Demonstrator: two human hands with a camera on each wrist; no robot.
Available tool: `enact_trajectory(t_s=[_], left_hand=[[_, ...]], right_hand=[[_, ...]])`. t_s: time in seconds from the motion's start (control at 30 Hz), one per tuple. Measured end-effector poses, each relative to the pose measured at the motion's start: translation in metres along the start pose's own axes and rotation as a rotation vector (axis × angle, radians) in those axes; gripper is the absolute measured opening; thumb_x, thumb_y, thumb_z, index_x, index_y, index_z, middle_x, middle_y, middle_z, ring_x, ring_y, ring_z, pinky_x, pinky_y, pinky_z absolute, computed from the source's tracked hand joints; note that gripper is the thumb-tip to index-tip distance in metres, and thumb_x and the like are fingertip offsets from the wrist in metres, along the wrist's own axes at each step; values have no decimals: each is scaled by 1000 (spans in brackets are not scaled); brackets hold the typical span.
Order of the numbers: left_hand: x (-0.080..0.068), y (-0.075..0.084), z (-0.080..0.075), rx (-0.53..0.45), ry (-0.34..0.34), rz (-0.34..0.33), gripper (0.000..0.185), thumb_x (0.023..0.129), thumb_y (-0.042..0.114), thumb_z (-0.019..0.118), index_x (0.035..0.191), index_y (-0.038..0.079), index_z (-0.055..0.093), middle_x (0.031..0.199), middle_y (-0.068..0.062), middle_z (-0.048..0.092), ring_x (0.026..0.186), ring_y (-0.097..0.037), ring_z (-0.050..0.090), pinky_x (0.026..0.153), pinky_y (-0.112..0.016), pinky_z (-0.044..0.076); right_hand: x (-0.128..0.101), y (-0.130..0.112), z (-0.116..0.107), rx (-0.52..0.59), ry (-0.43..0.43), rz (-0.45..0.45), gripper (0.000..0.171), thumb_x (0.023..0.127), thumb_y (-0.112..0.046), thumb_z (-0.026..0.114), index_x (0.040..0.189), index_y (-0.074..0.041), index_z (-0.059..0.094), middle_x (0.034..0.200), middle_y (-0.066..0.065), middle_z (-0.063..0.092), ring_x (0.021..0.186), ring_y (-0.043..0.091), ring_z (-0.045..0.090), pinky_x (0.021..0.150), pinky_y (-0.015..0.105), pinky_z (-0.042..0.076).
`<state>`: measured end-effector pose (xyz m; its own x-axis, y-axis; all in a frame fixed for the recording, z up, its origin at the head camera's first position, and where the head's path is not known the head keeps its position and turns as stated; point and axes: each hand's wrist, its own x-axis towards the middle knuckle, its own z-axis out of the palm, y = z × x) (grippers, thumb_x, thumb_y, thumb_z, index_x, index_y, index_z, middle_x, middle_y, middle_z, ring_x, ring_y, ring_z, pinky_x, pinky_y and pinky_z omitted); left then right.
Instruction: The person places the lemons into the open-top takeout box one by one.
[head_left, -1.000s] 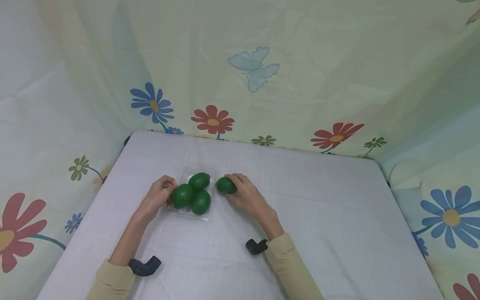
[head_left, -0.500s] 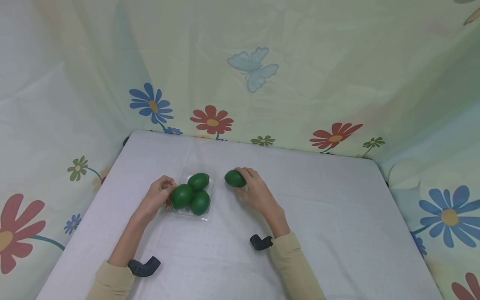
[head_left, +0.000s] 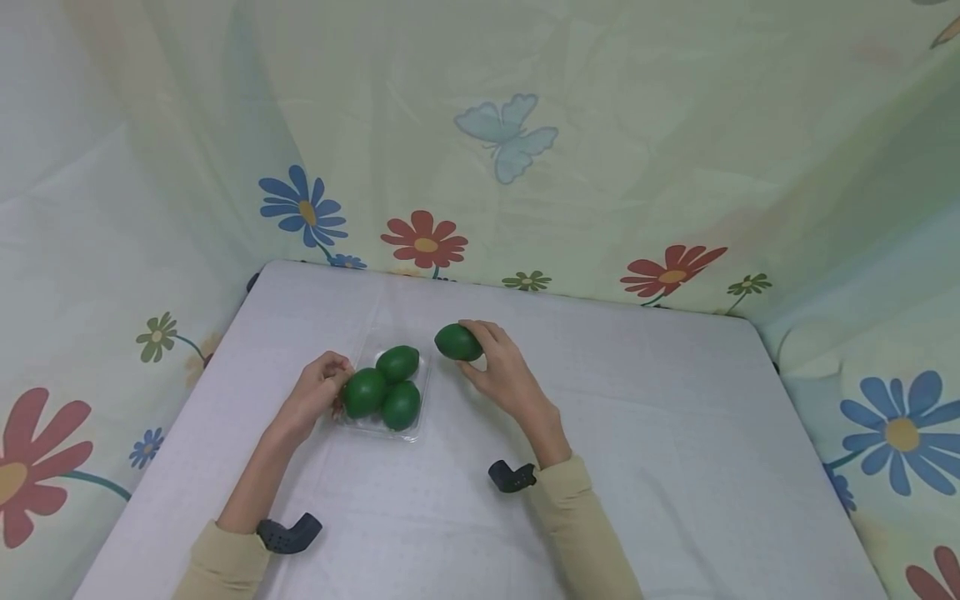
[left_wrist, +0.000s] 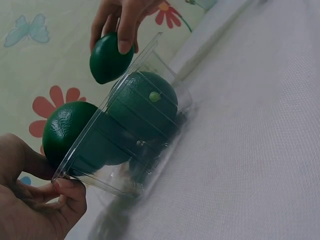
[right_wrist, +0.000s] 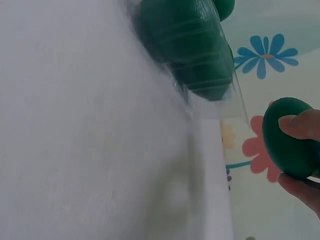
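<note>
A clear plastic container [head_left: 375, 431] sits on the table with three green limes in it: one on the near left [head_left: 365, 392], one at the back [head_left: 398, 363] and one at the near right [head_left: 401, 406]. The left hand [head_left: 311, 396] pinches the container's left rim; the left wrist view shows its thumb and fingers [left_wrist: 70, 192] on that rim. Beyond the container's right side, the right hand [head_left: 506, 371] holds another lime [head_left: 456, 342] between thumb and fingers. The left wrist view has this lime [left_wrist: 109, 59] raised beside the rim, apart from the other limes.
A white cloth covers the table [head_left: 637, 450]. Behind it and at both sides hangs a curtain [head_left: 600, 167] printed with flowers and a butterfly. Each wrist wears a dark camera mount, left [head_left: 288, 533] and right [head_left: 512, 477].
The right hand carried its lime away from the container's right edge, first rightward, then back leftward and farther from the person. The left hand and the container stayed in place.
</note>
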<state>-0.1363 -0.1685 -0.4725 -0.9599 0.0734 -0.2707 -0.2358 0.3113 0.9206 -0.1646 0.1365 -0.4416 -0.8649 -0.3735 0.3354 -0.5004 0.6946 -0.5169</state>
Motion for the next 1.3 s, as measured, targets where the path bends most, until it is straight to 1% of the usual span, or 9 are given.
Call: enact_trajectory(t_s=[0.17,0.33,0.57,0.77,1.0,1.3], left_hand=[[-1,0,0,9,1,3,28,107,16,47,125,-5,48,102,-13,52,72,-18,51,56,-27,48],[-2,1,0,5,2,5,27,107,16,48,124,-5,49,101,-13,52,73,-18,51,56,-27,48],[-1,1,0,-9,-5,4,28,107,16,48,125,-5,49,101,-13,52,73,-18,51,56,-27,48],[0,1,1,-15,-7,11,27,107,16,49,124,-5,49,100,-12,52,71,-18,51,55,-27,48],[0,0,1,-25,-11,23,26,107,15,48,124,-5,49,99,-12,51,70,-17,50,54,-27,47],[0,-1,0,-13,-6,13,28,107,15,48,125,-6,49,100,-12,53,71,-17,51,55,-27,48]], right_hand=[[4,-10,5,24,-13,-18,63,86,-9,84,143,-9,54,138,16,58,127,32,61,106,44,52],[6,-18,13,33,-43,-58,63,88,-11,83,144,-9,53,139,15,57,128,31,60,107,42,52],[7,-25,24,45,-100,-105,62,89,-12,82,144,-9,53,139,13,57,128,29,59,107,41,52],[5,-28,32,46,-115,-142,62,89,-14,82,143,-8,53,138,11,58,126,26,60,105,38,53],[2,-30,37,-3,-137,-144,62,89,-17,83,143,-10,54,138,11,58,128,25,59,107,37,51],[0,-29,35,-1,-139,-135,62,90,-20,82,144,-11,53,141,11,57,132,25,57,110,38,49]])
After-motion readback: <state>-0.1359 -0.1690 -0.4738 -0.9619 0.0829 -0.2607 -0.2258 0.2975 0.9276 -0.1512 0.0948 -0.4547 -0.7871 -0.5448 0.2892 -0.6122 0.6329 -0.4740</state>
